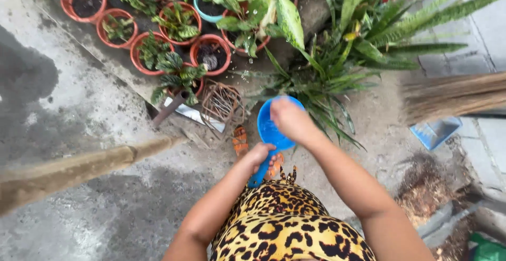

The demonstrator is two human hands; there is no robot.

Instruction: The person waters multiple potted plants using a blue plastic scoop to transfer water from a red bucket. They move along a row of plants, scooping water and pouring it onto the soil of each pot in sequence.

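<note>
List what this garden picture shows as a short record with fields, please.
Place: wet concrete ground beside potted plants
Left hand: grips the handle of the blue plastic water scoop
Right hand: fingers dipped into the scoop's bowl
Pots: round terracotta-coloured plastic pots, some with leafy plants
Plants: long green strap-leaved plants in front of the scoop
Right side: straw broom head over a blue dustpan
Clothing: leopard-print garment
</note>
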